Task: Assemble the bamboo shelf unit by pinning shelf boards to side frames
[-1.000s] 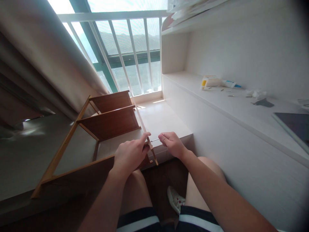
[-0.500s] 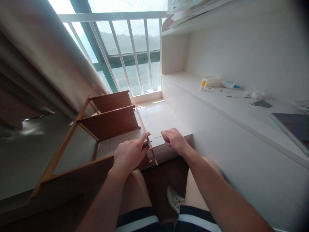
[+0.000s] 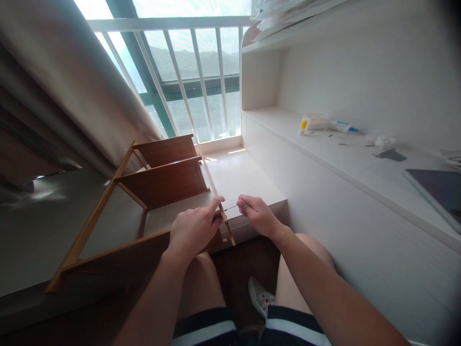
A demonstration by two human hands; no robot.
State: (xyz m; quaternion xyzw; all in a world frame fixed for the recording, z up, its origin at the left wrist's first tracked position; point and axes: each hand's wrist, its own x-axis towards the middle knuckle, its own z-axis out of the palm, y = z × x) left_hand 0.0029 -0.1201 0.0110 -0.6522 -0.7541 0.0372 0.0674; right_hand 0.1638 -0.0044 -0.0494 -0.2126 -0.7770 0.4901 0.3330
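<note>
A wooden shelf rack (image 3: 163, 185) with brown boards lies tipped on its side to my left. My left hand (image 3: 194, 226) is wrapped round its near board, by the joint with the light wooden side rail (image 3: 212, 185); the thumb rests near the rail. My right hand (image 3: 255, 214) pinches a thin metal hex key (image 3: 232, 207), its bent end partly hidden by the fingers. The tip of the key points left and meets the rail beside my left thumb. Whether it sits in a screw head is too small to tell.
On the white ledge (image 3: 345, 166) at right lie a yellow-capped bottle (image 3: 304, 126), a blue-tipped tube (image 3: 344, 126), several small screws, crumpled plastic (image 3: 384, 142) and a tablet (image 3: 437, 192). A railing (image 3: 173, 23) fronts the window; a curtain (image 3: 79, 81) hangs left.
My right hand has shifted slightly left, bringing the hex key's tip from a gap away up to the rail. My left hand and the rack stay in place.
</note>
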